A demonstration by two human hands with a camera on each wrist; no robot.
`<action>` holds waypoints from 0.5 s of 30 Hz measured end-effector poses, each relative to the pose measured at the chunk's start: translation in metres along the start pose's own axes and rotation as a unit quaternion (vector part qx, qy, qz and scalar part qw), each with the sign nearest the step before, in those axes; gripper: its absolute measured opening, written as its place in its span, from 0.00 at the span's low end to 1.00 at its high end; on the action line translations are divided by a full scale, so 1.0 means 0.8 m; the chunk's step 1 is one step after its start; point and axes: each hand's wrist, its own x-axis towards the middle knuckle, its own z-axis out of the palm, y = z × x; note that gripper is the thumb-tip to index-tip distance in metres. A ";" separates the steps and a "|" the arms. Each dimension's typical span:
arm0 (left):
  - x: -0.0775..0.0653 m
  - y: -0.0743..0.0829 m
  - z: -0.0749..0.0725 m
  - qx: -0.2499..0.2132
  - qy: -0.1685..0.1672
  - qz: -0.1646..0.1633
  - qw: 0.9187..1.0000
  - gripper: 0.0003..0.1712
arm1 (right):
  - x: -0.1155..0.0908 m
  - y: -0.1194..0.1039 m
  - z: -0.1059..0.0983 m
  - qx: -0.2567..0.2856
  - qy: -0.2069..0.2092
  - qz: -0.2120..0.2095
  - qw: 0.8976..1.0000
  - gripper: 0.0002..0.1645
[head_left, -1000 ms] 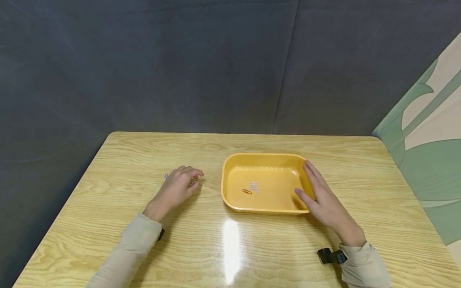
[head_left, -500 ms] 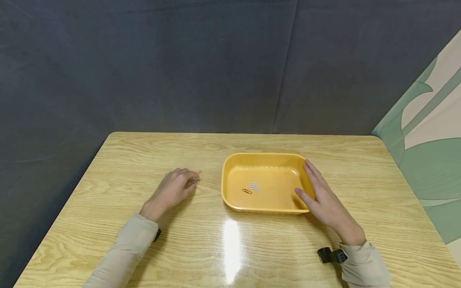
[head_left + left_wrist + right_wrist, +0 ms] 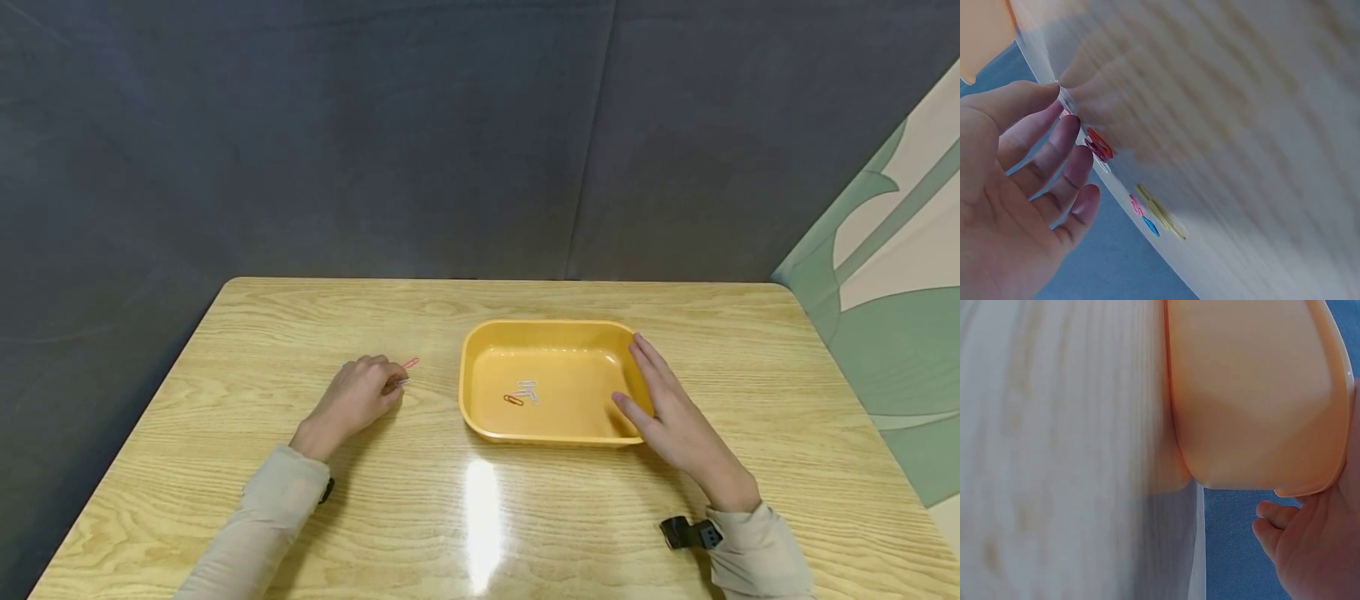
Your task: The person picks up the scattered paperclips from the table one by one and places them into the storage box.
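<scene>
My left hand (image 3: 356,396) is low over the left side of the table, its thumb and index finger pinching a whitish paper clip (image 3: 1067,97) at the tabletop. Just beyond the fingertips a pink paper clip (image 3: 411,363) shows. More clips lie under the palm in the left wrist view: red ones (image 3: 1100,144), a yellow-green one (image 3: 1160,211), a pink one (image 3: 1136,205) and a blue one (image 3: 1150,225). A yellow tray (image 3: 555,439) holds several white clips (image 3: 528,388) and an orange one (image 3: 513,400). My right hand (image 3: 678,429) rests on its right rim, fingers straight, thumb over the inside.
The wood-grain table (image 3: 420,517) carries everything. A dark cloth partition (image 3: 420,142) stands behind it and along the left. A green and cream patterned surface (image 3: 900,350) borders the right side.
My left hand has lowered slightly to the left and closed thumb and index finger on the whitish clip; the pink clip beyond has come into sight. My right hand and the tray have stayed put.
</scene>
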 end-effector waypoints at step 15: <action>0.000 0.002 0.003 -0.016 -0.003 -0.023 1.000 0.03 | -0.001 0.001 0.000 0.003 0.004 -0.008 1.000 0.46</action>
